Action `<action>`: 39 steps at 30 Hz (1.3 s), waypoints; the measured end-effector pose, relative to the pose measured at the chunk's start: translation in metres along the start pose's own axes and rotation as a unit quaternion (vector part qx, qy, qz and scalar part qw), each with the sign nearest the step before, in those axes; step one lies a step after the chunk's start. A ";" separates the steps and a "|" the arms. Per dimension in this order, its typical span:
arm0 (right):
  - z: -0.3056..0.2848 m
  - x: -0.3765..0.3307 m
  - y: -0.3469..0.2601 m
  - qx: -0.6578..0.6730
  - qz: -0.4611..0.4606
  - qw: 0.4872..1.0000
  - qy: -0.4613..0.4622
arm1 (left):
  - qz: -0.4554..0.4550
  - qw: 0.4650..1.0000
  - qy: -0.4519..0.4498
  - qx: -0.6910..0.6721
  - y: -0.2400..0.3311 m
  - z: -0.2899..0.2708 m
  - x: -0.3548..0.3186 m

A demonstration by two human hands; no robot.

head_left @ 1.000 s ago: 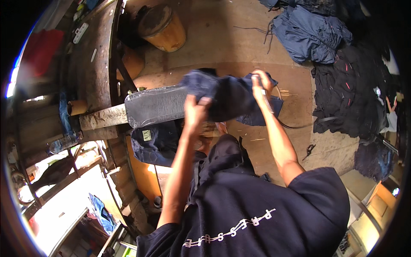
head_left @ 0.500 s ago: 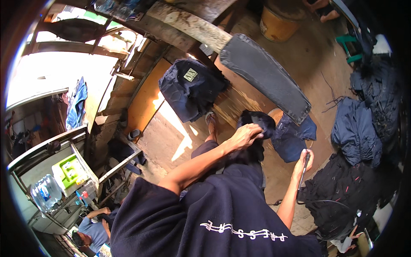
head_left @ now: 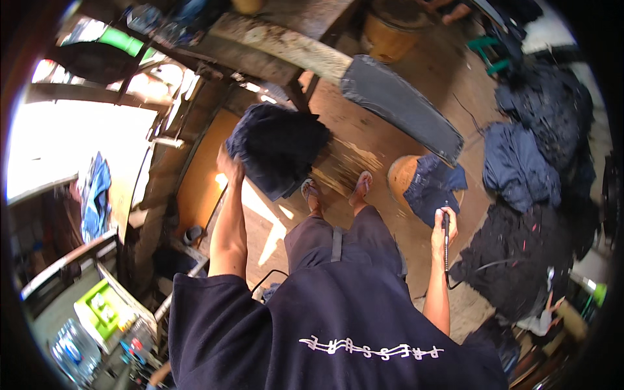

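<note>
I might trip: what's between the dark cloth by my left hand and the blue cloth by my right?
Sandalled feet on brown floor, in the head view.

The left arm [head_left: 227, 240] is outstretched, left hand [head_left: 231, 166] blurred — the right forearm [head_left: 437, 286] points forward, right hand [head_left: 444, 226] gripping, fingers [head_left: 452, 217] curled.

White lettering [head_left: 370, 351], crossed by a thin line, is borne upside down across the dark shirt [head_left: 351, 299], well apart from its hem. Blue marking on the clear bottle [head_left: 75, 356] cannot be read.
</note>
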State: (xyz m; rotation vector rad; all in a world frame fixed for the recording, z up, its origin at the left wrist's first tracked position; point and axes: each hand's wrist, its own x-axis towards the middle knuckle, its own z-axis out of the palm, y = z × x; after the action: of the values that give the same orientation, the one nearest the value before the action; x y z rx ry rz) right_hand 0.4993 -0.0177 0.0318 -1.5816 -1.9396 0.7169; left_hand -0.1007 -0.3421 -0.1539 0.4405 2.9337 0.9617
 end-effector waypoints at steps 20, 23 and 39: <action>-0.053 0.038 0.205 0.149 0.295 0.938 0.108 | -0.160 0.738 -0.617 -0.221 0.365 0.498 -0.431; -0.054 0.044 0.230 0.140 0.310 0.935 0.101 | -0.032 0.858 -0.508 -0.063 0.384 0.541 -0.488; -0.092 0.150 0.238 0.080 0.247 0.956 0.133 | 0.220 0.714 -0.640 -0.178 0.518 0.401 -0.481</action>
State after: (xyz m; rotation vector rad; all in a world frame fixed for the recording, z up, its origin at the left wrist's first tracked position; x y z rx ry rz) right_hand 0.7041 0.1772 -0.0563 -1.9646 -1.2693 0.7835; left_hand 0.5387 0.1563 -0.2079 1.1817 1.3585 0.7043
